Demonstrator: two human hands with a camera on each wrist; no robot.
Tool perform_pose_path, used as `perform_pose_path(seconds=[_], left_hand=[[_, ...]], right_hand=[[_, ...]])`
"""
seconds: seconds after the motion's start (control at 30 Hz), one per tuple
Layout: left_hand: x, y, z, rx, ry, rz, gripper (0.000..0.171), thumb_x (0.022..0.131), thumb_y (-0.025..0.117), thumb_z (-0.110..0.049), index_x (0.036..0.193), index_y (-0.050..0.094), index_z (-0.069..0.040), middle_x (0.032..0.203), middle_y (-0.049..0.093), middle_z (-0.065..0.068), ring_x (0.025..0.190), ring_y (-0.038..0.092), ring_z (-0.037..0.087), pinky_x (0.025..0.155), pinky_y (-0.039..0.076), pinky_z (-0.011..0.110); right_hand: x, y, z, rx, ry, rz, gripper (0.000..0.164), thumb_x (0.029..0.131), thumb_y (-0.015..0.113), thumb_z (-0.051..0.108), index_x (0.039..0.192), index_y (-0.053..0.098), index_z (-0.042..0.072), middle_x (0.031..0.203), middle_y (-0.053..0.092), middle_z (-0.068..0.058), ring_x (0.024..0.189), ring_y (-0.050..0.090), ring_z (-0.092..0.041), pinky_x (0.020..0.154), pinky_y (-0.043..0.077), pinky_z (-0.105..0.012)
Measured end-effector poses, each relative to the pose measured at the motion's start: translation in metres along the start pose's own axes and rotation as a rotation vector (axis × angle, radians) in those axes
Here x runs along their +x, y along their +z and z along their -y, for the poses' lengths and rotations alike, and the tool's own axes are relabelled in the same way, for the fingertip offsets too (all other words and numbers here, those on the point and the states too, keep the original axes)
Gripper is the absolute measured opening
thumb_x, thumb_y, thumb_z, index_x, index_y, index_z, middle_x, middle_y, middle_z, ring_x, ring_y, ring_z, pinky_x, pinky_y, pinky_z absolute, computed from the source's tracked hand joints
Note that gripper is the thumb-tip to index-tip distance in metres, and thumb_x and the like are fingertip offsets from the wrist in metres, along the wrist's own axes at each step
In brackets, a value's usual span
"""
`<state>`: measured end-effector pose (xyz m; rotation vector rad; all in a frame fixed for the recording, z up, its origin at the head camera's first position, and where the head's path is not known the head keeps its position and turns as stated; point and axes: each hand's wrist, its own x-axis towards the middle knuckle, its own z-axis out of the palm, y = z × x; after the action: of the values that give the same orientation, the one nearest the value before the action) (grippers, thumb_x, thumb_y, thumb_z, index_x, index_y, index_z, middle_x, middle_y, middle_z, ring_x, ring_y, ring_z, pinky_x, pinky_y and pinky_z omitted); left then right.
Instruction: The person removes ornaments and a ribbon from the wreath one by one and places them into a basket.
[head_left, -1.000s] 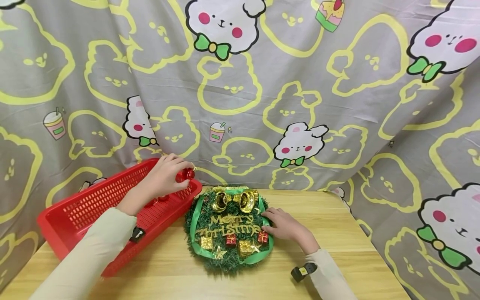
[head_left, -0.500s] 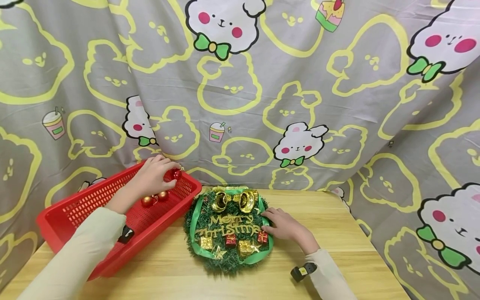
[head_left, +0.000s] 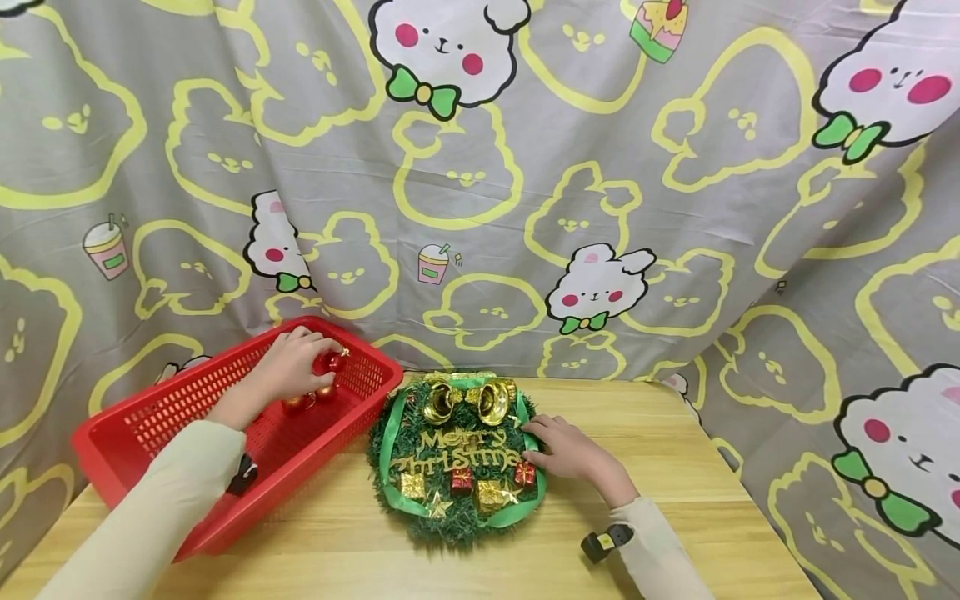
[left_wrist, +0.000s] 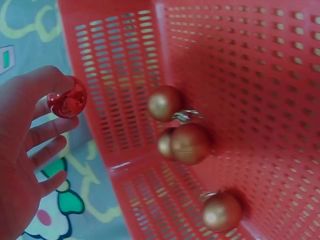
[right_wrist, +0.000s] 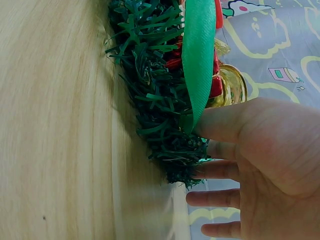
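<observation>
My left hand (head_left: 288, 364) holds a shiny red bauble (head_left: 334, 361) with a gold cap, above the far end of the red basket (head_left: 183, 404). In the left wrist view, thumb and fingers pinch the bauble (left_wrist: 72, 100), and the other fingers are spread. Several gold baubles (left_wrist: 190, 144) lie inside the basket. A green tinsel wreath (head_left: 448, 530) lies on the table, bearing gold bells (head_left: 493, 402), gold "Merry Christmas" lettering (head_left: 465, 454), small gift boxes and a green ribbon (head_left: 388, 437). My right hand (head_left: 570, 450) rests on its right edge, thumb against the ribbon (right_wrist: 197, 65), fingers loosely extended.
The wooden table (head_left: 637, 517) carries the basket at left and the wreath in the middle. Behind it hangs a grey curtain (head_left: 480, 250) with cartoon bears. A black wrist device (head_left: 606, 543) is strapped to the right wrist.
My left hand has moved left and slightly down with the red bauble, farther over the basket. The gold baubles in the basket came into sight. My right hand and the wreath stay put.
</observation>
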<state>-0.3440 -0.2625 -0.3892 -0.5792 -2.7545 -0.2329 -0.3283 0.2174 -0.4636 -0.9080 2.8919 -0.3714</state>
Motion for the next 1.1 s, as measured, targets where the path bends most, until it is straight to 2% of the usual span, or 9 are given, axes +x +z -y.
perform_pose_path(seconds=[0.17,0.33,0.5,0.63,0.83,1.1], left_hand=[[-0.003,0.012,0.005,-0.019,-0.018,0.039,0.034,0.082,0.08,-0.019,0.114,0.073,-0.009,0.108,0.071,0.013,0.101,0.051,0.032,0.086,0.041,0.055],[-0.006,0.022,0.007,-0.027,-0.006,0.039,0.032,0.081,0.081,-0.017,0.111,0.074,-0.01,0.101,0.072,0.009,0.096,0.051,0.029,0.081,0.04,0.049],[-0.008,0.03,0.009,-0.019,0.001,0.041,0.03,0.08,0.081,-0.016,0.108,0.073,-0.01,0.094,0.069,0.004,0.099,0.052,0.03,0.082,0.041,0.052],[-0.009,0.033,0.009,-0.025,0.004,0.054,0.029,0.081,0.081,-0.015,0.108,0.073,-0.01,0.096,0.069,0.004,0.099,0.051,0.031,0.083,0.041,0.054],[-0.013,0.033,0.008,-0.029,-0.002,0.11,0.028,0.082,0.082,-0.014,0.108,0.073,-0.011,0.098,0.069,0.005,0.098,0.049,0.031,0.081,0.039,0.053],[-0.017,0.038,0.013,-0.007,-0.024,0.16,0.027,0.083,0.082,-0.013,0.108,0.073,-0.011,0.102,0.071,0.007,0.096,0.049,0.03,0.08,0.041,0.053]], right_hand=[[0.0,0.0,0.0,-0.001,0.001,0.002,0.05,0.102,0.061,0.034,0.142,0.057,0.005,0.145,0.054,-0.017,0.127,0.053,-0.039,0.105,0.043,-0.058],[0.0,0.0,0.0,0.004,0.004,0.007,0.05,0.102,0.061,0.034,0.142,0.056,0.005,0.146,0.053,-0.018,0.128,0.053,-0.04,0.107,0.042,-0.058],[0.0,0.0,0.0,0.015,0.005,0.008,0.05,0.102,0.062,0.033,0.142,0.056,0.004,0.146,0.053,-0.018,0.129,0.052,-0.04,0.107,0.042,-0.059],[0.0,-0.001,0.0,0.015,0.012,0.01,0.05,0.102,0.061,0.034,0.142,0.056,0.005,0.146,0.053,-0.018,0.129,0.052,-0.04,0.107,0.042,-0.058],[0.0,-0.001,0.001,0.014,0.011,0.009,0.049,0.102,0.061,0.034,0.142,0.057,0.005,0.145,0.054,-0.017,0.128,0.053,-0.039,0.106,0.043,-0.058],[-0.001,-0.003,0.002,0.019,0.011,0.008,0.05,0.102,0.061,0.033,0.142,0.056,0.005,0.145,0.054,-0.018,0.128,0.053,-0.039,0.106,0.043,-0.058]])
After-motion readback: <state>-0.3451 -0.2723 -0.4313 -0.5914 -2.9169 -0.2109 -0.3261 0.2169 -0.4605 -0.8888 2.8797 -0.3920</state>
